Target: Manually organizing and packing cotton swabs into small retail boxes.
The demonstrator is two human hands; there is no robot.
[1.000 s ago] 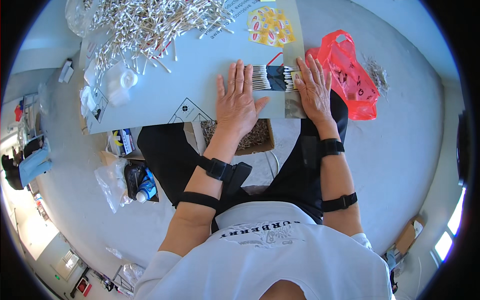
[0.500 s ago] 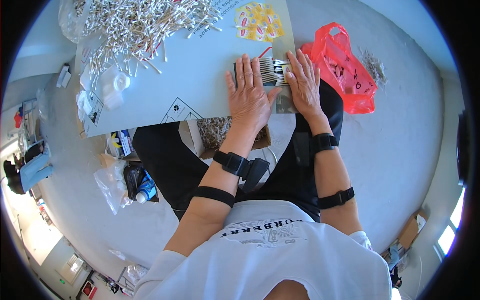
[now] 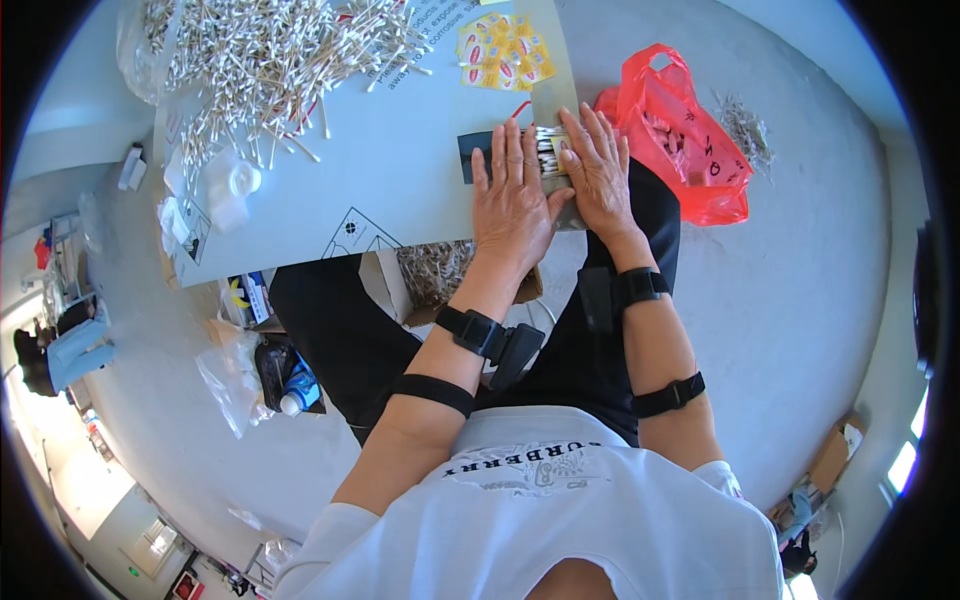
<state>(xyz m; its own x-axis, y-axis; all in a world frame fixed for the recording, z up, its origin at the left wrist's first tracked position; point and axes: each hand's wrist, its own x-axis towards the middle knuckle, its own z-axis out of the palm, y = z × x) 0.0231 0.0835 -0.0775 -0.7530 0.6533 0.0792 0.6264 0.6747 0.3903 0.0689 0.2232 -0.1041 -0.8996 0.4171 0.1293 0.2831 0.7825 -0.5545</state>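
Observation:
A row of cotton swabs (image 3: 549, 148) lies side by side near the right edge of the board, with a small yellow label beside it. My left hand (image 3: 512, 200) lies flat over the left part of the row, fingers straight. Just right of it, my right hand (image 3: 602, 180) rests with its fingers stretched out over the row's right end. Both palms hide much of what is under them. A dark flat piece (image 3: 478, 157) sticks out left of my left fingers.
A large heap of loose cotton swabs (image 3: 270, 70) covers the board's far left. Yellow labels (image 3: 505, 52) lie at the far right, and a clear plastic roll (image 3: 232, 188) sits at left. A red plastic bag (image 3: 685, 140) stands right of the board. Below its front edge is a cardboard box of swabs (image 3: 436, 268).
My left hand has slid right, closer to my right hand, so less of the swab row shows between them. More of the dark piece is uncovered at its left.

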